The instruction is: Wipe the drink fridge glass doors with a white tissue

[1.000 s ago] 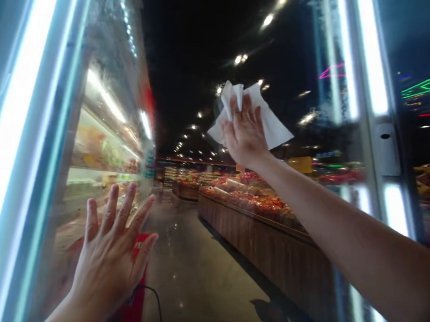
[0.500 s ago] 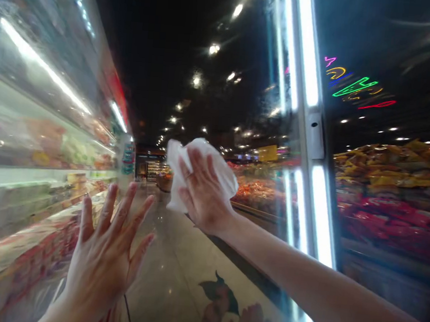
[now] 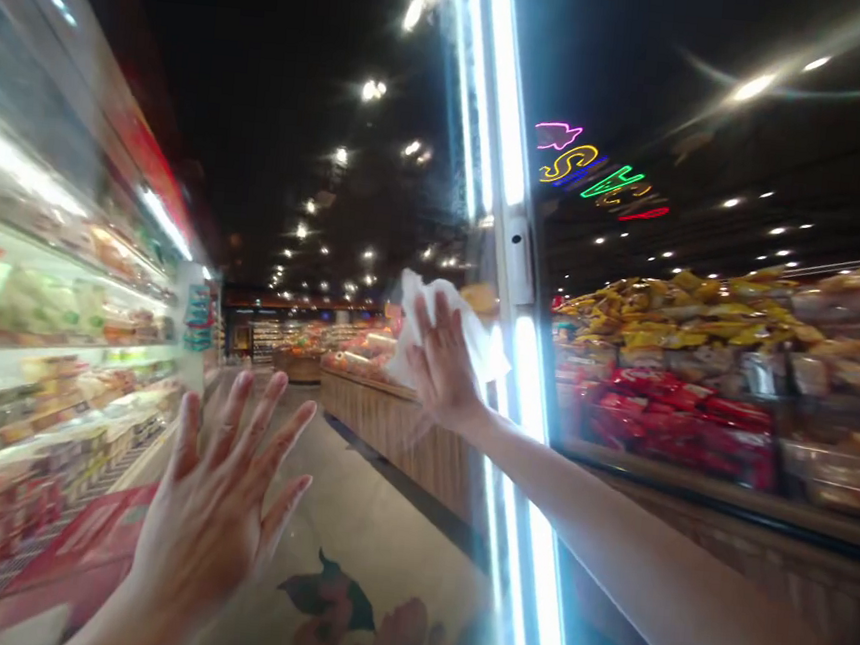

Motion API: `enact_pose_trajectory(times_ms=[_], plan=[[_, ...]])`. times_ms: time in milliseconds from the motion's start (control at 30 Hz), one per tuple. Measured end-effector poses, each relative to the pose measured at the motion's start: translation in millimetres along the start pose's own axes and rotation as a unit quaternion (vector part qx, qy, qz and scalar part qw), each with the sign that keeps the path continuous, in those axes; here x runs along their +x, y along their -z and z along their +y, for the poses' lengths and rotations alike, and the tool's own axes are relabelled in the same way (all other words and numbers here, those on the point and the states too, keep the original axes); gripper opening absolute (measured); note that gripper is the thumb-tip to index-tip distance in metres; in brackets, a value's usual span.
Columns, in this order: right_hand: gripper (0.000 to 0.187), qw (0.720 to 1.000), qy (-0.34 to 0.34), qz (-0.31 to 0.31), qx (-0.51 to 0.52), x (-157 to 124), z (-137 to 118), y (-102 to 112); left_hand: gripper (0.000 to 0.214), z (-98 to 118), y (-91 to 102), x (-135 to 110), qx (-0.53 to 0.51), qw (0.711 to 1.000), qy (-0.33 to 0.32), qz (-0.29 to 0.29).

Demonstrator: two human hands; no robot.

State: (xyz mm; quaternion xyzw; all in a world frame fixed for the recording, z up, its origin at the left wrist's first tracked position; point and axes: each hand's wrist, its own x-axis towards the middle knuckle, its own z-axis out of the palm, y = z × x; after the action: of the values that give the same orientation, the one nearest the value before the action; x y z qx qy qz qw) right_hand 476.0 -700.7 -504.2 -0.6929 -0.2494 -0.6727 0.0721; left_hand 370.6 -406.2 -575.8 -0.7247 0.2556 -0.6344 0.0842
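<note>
Paper towel now lower in view, at 2 o'clock from left grip, pressed flat on glass door under right grip, fingers apart, no clamp. Left grip open and empty, fingers apart, near chilled case at 9 o'clock.

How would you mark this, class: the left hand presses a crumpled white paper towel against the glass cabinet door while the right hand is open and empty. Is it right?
No: the head view shows the right hand pressing the crumpled white paper towel against the glass cabinet door, and the left hand open and empty.
</note>
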Motion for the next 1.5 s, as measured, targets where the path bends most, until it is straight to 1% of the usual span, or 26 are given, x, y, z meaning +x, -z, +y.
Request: enact_pose_trajectory(times_ms=[100, 133, 200, 267, 300, 333, 400, 467, 500, 533, 567, 600, 700, 767, 800, 833, 933, 1000, 1033, 1067, 1167, 1233, 1300, 1400, 1467, 1500], plan=[[0.066, 0.992, -0.114, 0.053, -0.006, -11, 21, 7, 0.071, 14, -10.0, 6, -0.003, 1.0, -0.017, -0.004], [0.066, 0.992, -0.113, 0.05, -0.003, -15, 24, 10, 0.072, 19, -12.7, 8, -0.004, 1.0, -0.025, -0.004], [0.069, 0.999, -0.052, 0.002, 0.013, -28, 22, 16, 0.072, 27, -17.6, 9, -0.007, 0.999, -0.038, -0.007], [0.072, 0.999, -0.01, -0.04, 0.034, -56, 14, 20, 0.071, 37, -22.1, 7, -0.011, 0.999, -0.045, -0.013], [0.073, 0.998, -0.022, -0.041, 0.042, -77, 9, 21, 0.07, 43, -24.4, 3, -0.016, 0.999, -0.049, -0.016], [0.073, 0.997, -0.054, -0.029, 0.047, -104, 4, 21, 0.07, 49, -26.9, -2, -0.021, 0.998, -0.054, -0.021], [0.074, 0.99, -0.133, -0.006, 0.049, -171, -10, 19, 0.069, 64, -32.3, -16, -0.032, 0.997, -0.064, -0.035], [0.075, 0.982, -0.185, -0.019, 0.043, -237, -28, 16, 0.068, 80, -38.5, -32, -0.042, 0.995, -0.076, -0.051], [0.076, 0.979, -0.2, -0.03, 0.035, -261, -36, 15, 0.067, 88, -41.9, -40, -0.047, 0.994, -0.083, -0.058], [0.077, 0.976, -0.213, -0.039, 0.028, -277, -43, 14, 0.065, 96, -45.6, -46, -0.051, 0.993, -0.091, -0.063], [0.077, 0.973, -0.224, -0.045, 0.022, -283, -48, 13, 0.063, 105, -49.5, -50, -0.052, 0.992, -0.098, -0.066], [0.077, 0.972, -0.232, -0.044, 0.018, -278, -49, 13, 0.062, 112, -53.4, -52, -0.052, 0.991, -0.104, -0.068], [0.075, 0.97, -0.239, -0.03, 0.021, -234, -39, 12, 0.064, 129, -63.0, -52, -0.046, 0.991, -0.107, -0.072], [0.075, 0.971, -0.233, -0.032, 0.029, -217, -40, 9, 0.065, 133, -65.9, -52, -0.041, 0.991, -0.105, -0.077], [0.076, 0.972, -0.23, -0.039, 0.034, -221, -47, 7, 0.066, 133, -66.0, -55, -0.037, 0.99, -0.106, -0.08], [0.077, 0.972, -0.226, -0.049, 0.038, -235, -60, 5, 0.066, 131, -65.2, -59, -0.033, 0.99, -0.109, -0.087], [0.083, 0.977, -0.191, -0.073, 0.06, -304, -118, 0, 0.065, 124, -58.7, -84, -0.028, 0.987, -0.115, -0.112], [0.084, 0.982, -0.151, -0.083, 0.075, -336, -148, -3, 0.065, 118, -52.3, -104, -0.026, 0.986, -0.113, -0.122], [0.085, 0.982, -0.15, -0.081, 0.078, -339, -155, -5, 0.065, 115, -49.1, -113, -0.023, 0.986, -0.11, -0.126], [0.086, 0.981, -0.161, -0.08, 0.078, -332, -158, -6, 0.066, 112, -45.9, -122, -0.019, 0.986, -0.107, -0.13], [0.086, 0.969, -0.227, -0.07, 0.072, -289, -151, -11, 0.069, 104, -36.5, -142, -0.007, 0.985, -0.098, -0.141], [0.085, 0.966, -0.241, -0.073, 0.067, -276, -158, -14, 0.072, 98, -29.5, -154, 0.001, 0.985, -0.086, -0.15], [0.083, 0.97, -0.217, -0.081, 0.067, -294, -185, -18, 0.077, 90, -21.1, -167, 0.01, 0.984, -0.071, -0.161], [0.061, 0.983, -0.105, -0.108, 0.102, -356, -238, -21, 0.085, 73, -4.9, -192, 0.021, 0.985, -0.047, -0.167], [0.045, 0.984, -0.052, -0.121, 0.124, -389, -258, -24, 0.09, 58, 7.6, -212, 0.028, 0.984, -0.03, -0.171], [0.04, 0.983, -0.049, -0.125, 0.126, -400, -261, -26, 0.092, 50, 13.8, -225, 0.033, 0.983, -0.02, -0.177]])
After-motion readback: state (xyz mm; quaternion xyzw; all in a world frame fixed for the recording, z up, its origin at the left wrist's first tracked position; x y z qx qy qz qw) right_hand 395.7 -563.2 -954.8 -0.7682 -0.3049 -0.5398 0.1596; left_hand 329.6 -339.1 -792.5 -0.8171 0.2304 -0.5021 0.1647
